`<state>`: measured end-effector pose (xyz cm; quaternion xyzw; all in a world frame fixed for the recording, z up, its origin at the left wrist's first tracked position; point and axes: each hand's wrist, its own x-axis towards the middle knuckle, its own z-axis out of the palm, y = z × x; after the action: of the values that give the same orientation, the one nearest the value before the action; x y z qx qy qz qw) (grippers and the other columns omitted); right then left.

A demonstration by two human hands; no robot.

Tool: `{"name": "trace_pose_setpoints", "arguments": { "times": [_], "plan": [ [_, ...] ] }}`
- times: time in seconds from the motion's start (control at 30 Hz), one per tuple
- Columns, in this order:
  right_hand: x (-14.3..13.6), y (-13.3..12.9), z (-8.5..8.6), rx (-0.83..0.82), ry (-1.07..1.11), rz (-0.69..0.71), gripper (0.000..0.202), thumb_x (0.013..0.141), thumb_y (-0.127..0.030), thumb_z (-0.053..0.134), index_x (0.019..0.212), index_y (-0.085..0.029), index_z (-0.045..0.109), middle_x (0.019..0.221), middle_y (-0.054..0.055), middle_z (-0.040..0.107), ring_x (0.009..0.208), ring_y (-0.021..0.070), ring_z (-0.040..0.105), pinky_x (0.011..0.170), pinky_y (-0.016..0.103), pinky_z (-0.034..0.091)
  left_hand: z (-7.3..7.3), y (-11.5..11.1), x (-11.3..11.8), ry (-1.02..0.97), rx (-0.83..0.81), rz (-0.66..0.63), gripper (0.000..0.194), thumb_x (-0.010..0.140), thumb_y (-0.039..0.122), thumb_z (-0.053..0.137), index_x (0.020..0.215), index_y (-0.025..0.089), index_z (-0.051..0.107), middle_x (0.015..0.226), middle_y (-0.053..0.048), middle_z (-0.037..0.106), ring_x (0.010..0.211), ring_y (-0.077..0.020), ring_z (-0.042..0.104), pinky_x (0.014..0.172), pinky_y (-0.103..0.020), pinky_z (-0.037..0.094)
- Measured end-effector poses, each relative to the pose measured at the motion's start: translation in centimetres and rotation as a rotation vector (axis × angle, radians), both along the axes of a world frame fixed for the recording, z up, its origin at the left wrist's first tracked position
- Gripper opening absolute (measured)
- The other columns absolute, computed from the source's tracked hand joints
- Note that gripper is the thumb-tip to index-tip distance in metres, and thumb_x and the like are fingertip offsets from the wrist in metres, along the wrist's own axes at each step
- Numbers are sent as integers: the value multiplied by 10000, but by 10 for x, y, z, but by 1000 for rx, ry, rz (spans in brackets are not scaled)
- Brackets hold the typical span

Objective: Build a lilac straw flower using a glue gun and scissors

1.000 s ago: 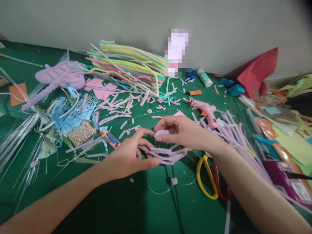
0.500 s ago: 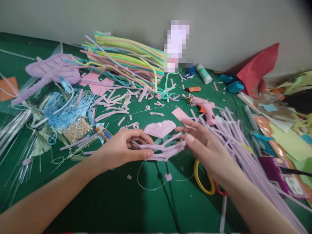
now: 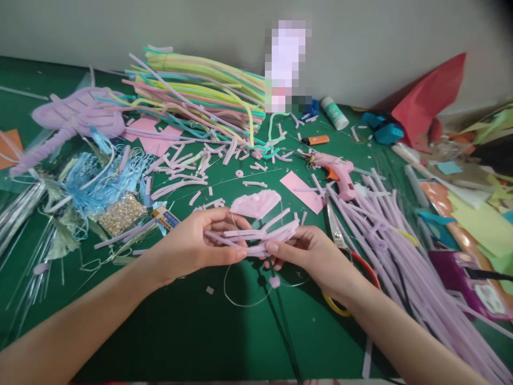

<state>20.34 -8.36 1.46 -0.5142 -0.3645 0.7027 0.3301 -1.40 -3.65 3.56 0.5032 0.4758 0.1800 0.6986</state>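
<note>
Between my hands is a bundle of short lilac foam strips [image 3: 256, 247], fanned out to both sides. My left hand [image 3: 212, 238] pinches its left part between thumb and fingers. At the right part, my right hand [image 3: 302, 250] closes with the thumb on top and fingertips underneath. Just above the bundle sits a pale pink fan-shaped piece [image 3: 256, 204]. A thin clear thread loops below, near a small lilac bead-like piece [image 3: 274, 282] and two dark thin rods [image 3: 282, 331]. Scissors [image 3: 335, 230] with red and yellow handles lie partly hidden under my right wrist.
A pink glue gun [image 3: 339, 174], an orange lighter [image 3: 318, 140] and a pink card [image 3: 302, 191] lie behind. Long lilac strips [image 3: 425, 283] spread on the right; a multicoloured strip bundle [image 3: 200, 91] lies at the back. Blue tassels [image 3: 90, 176] and a bead bag [image 3: 122, 214] are left.
My right hand has moved left and inward, from spread fingers at the bundle's right end to a closer hold on it. More of the scissors' blades and the pink card now show.
</note>
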Motion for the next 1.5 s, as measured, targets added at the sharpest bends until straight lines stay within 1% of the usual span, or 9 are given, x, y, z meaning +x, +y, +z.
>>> {"name": "trace_pose_setpoints", "arguments": {
  "times": [0.2,0.5,0.63,0.8,0.93,1.07,1.27,1.37,1.5],
  "plan": [
    [1,2,-1,-41,-5,-109,229,676,-383,854,760,-185,774,724,24,743,640,101,649,620,213,527,0,2,1,34,-39,2,348,692,362,806,950,191,645,670,21,660,588,-111,554,505,-197,427],
    [1,-1,1,-20,-15,-82,224,702,-379,837,778,-178,771,694,18,729,613,104,639,610,221,528,-8,11,-5,-36,-109,-11,366,785,370,784,1072,202,631,732,36,653,647,-93,546,601,-208,427],
    [-1,-1,7,-24,-67,-78,206,679,-366,849,742,-190,763,671,7,718,609,112,630,636,242,531,-8,11,-3,-72,-122,39,415,784,322,793,1125,196,593,729,40,655,656,-96,548,630,-218,425],
    [-3,-4,8,0,-194,-60,230,705,-406,820,768,-195,756,691,14,725,634,136,630,642,267,506,-10,6,3,-33,-89,94,445,776,401,779,1097,174,572,673,36,641,629,-130,565,640,-266,432],
    [-5,-6,7,4,-236,-36,252,730,-433,796,744,-189,736,658,5,703,613,128,604,610,257,474,-13,4,5,31,-68,80,378,805,411,741,1063,196,568,673,43,628,618,-135,567,613,-267,422],
    [-7,-6,8,-16,-201,-32,266,678,-433,836,726,-191,735,650,-2,700,607,131,611,614,263,497,-12,3,4,51,-76,95,373,801,370,748,1067,198,552,705,36,640,627,-134,576,541,-240,376],
    [-3,-4,7,-78,-99,-65,451,766,-602,710,742,-153,749,676,53,725,616,136,662,654,272,539,-13,5,2,-63,-76,116,229,860,377,702,968,191,623,723,32,655,659,-100,588,591,-207,424],
    [2,-5,5,-94,-65,-57,445,790,-591,698,772,-152,764,706,61,742,631,125,668,674,257,539,-15,6,1,-128,-94,174,143,898,325,659,910,183,660,753,22,665,721,-100,620,661,-203,482],
    [4,-7,2,-75,-86,-11,407,794,-562,710,778,-161,772,692,56,743,636,131,673,680,265,539,-15,7,1,-79,-110,160,107,883,282,675,932,187,672,737,21,685,700,-104,642,662,-202,501]
  ]
}}
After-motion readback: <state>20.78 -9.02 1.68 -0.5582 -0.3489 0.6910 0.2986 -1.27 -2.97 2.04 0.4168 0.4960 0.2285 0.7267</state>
